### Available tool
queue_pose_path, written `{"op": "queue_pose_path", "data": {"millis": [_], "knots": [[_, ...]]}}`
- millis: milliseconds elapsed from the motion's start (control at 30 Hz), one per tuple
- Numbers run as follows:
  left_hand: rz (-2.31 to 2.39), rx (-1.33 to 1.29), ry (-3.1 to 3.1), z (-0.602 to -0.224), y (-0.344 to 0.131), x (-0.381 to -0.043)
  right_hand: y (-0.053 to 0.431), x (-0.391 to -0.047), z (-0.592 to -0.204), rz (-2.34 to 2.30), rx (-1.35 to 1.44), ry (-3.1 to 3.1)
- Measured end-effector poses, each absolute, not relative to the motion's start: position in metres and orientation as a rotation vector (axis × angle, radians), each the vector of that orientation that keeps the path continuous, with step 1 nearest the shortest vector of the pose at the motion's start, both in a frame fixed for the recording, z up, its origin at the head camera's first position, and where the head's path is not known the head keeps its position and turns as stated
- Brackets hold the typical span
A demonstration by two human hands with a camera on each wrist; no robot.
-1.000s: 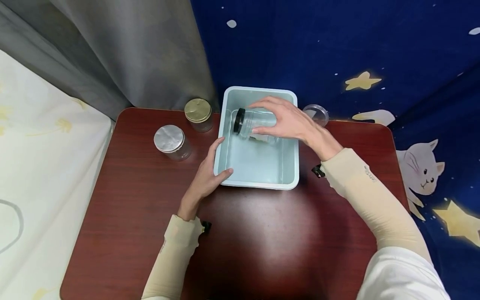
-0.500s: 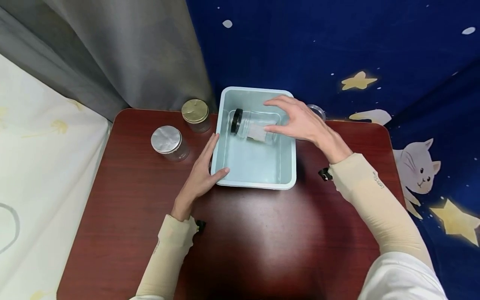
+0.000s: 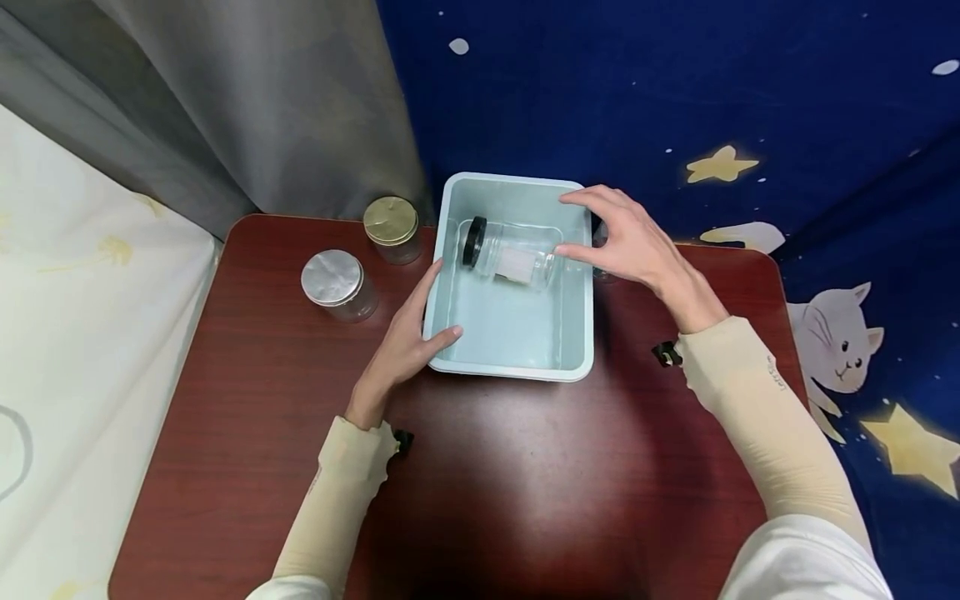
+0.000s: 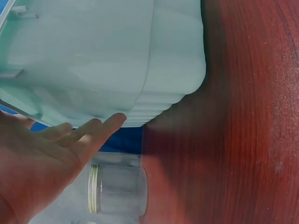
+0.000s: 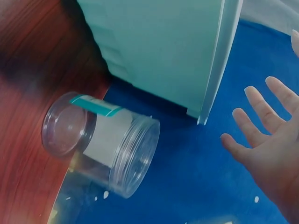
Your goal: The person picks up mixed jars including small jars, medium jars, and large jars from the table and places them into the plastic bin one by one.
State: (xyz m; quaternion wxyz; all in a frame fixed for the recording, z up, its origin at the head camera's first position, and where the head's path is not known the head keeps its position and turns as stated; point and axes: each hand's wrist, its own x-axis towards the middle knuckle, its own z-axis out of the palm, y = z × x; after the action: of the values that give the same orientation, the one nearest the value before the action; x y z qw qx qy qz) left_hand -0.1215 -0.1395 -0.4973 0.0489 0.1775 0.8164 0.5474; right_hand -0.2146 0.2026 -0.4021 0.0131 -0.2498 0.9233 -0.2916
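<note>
A clear jar with a black lid (image 3: 474,242) and a white label (image 3: 515,264) lies on its side inside the light-blue plastic bin (image 3: 517,372). My left hand (image 3: 401,337) rests at the bin's left side, fingers extended along the outer wall and thumb over the rim; the left wrist view shows the fingertips (image 4: 119,119) by that wall. Over the bin's right rim hovers my right hand (image 3: 633,237), thumb and fingers spread, nothing between them. Just right of the bin stands a clear-lidded jar (image 5: 100,135) with a white and green label, mostly hidden by that hand in the head view.
Left of the bin stand a gold-lidded jar (image 3: 392,225) and a silver-lidded jar (image 3: 333,279) on the reddish-brown table (image 3: 255,417). A blue curtain (image 3: 562,75) and a grey curtain (image 3: 285,108) hang behind the table's back edge.
My right hand has released the black-lidded jar inside the bin and moved right to the bin's right rim. The jar lies where it was. My left hand stays by the bin's left side.
</note>
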Motion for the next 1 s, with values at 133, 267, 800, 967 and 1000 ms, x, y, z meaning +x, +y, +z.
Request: {"op": "queue_pose_path", "data": {"millis": [133, 267, 800, 967, 1000], "knots": [[1.649, 0.526, 2.490, -0.496, -0.138, -0.122, 0.215, -0.211, -0.402, -0.916, -0.746, 2.891], [1.650, 0.494, 2.478, -0.496, -0.138, -0.121, 0.229, -0.207, -0.401, -0.960, -0.700, 2.915], [1.597, 0.358, 2.489, -0.486, -0.132, -0.118, 0.260, -0.202, -0.406, -0.935, -0.548, 2.987], [1.599, 0.303, 2.492, -0.482, -0.128, -0.116, 0.263, -0.200, -0.410, -0.933, -0.521, 2.990], [1.598, 0.296, 2.497, -0.482, -0.127, -0.115, 0.264, -0.200, -0.410, -0.932, -0.518, 2.992]]}}
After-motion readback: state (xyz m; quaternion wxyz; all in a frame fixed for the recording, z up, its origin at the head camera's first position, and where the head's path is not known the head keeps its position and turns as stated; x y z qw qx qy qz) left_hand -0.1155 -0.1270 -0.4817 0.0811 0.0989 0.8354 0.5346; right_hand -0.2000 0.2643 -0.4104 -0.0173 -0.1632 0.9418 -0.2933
